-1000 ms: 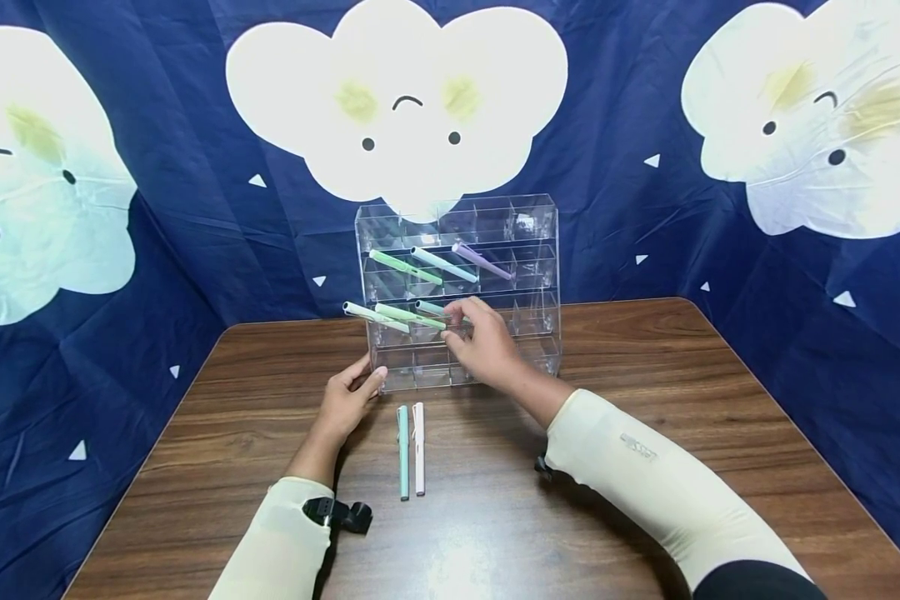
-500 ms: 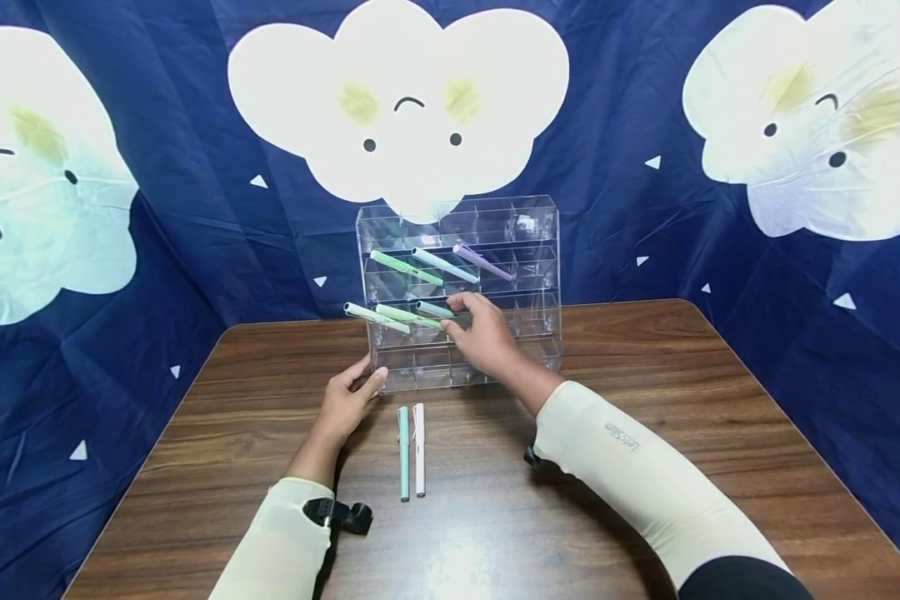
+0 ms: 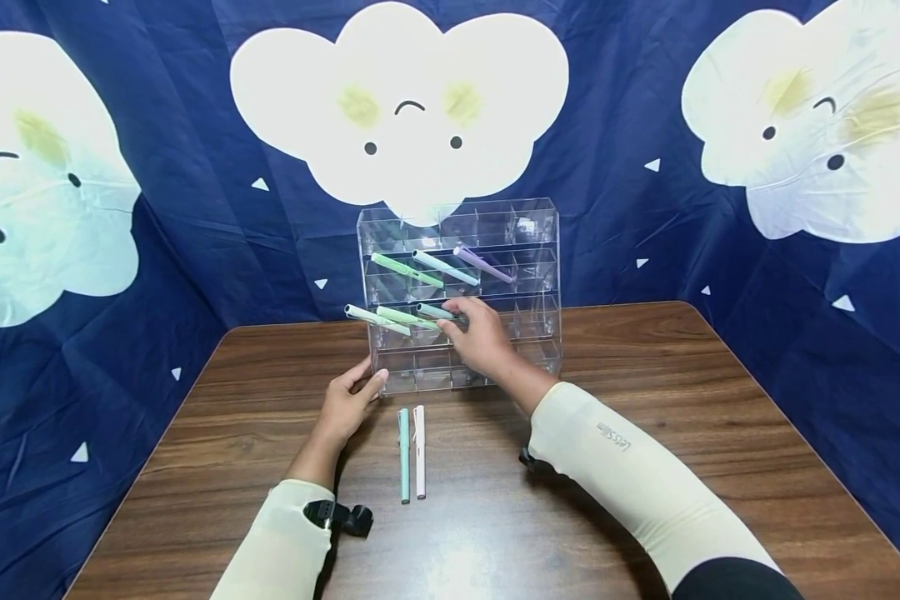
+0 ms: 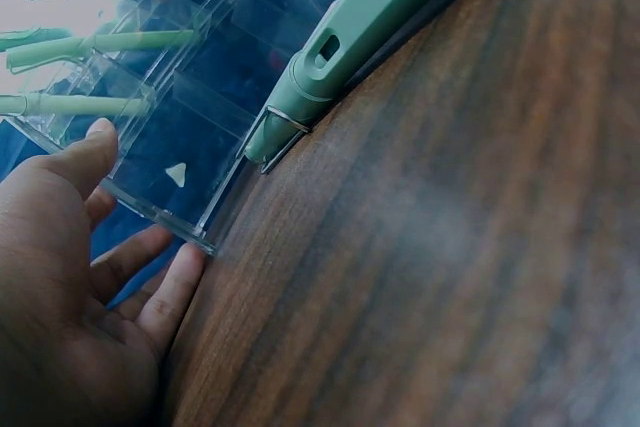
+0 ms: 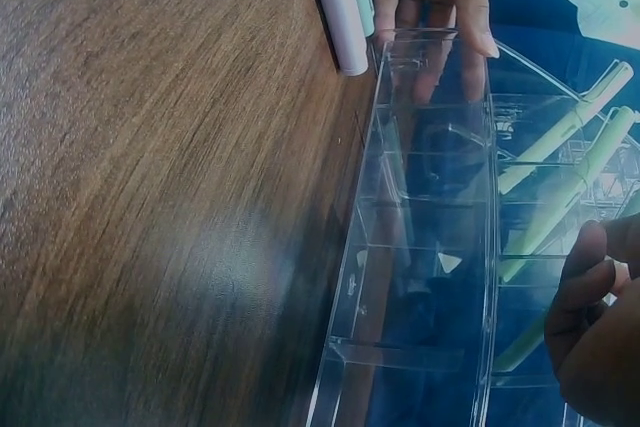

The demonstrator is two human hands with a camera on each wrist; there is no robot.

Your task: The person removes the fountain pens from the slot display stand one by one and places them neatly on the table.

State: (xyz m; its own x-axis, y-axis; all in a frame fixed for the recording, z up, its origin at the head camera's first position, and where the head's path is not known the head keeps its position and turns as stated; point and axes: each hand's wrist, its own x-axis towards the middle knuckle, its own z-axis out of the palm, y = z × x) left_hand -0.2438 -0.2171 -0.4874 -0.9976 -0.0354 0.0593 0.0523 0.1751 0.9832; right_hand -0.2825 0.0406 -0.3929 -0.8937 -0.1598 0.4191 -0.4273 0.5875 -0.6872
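Note:
A clear acrylic rack [image 3: 431,381] with tiers of compartments stands at the table's back. My left hand [image 3: 347,404] holds its lower left corner, thumb in front and fingers behind, as the left wrist view of the hand [image 4: 90,237] shows. At the third tier my right hand [image 3: 486,340] pinches a teal pen [image 3: 430,311] leaning in a compartment; its lower end is hidden by the hand. Left of it lean a light green pen [image 3: 396,315] and a white-capped pen [image 3: 363,314]. Above lean a green pen [image 3: 397,266], a pale blue pen [image 3: 438,264] and a purple pen [image 3: 480,262].
On the wooden table [image 3: 232,450], in front of the rack, a mint pen [image 3: 404,458] and a white pen [image 3: 420,454] lie side by side. The mint pen [image 4: 370,27] looms close in the left wrist view. A blue cloth [image 3: 615,217] with clouds surrounds the table.
My right hand has shifted slightly left along the teal pen, its forearm swinging left and toward me. My left hand, the rack and the two pens on the table stay in place.

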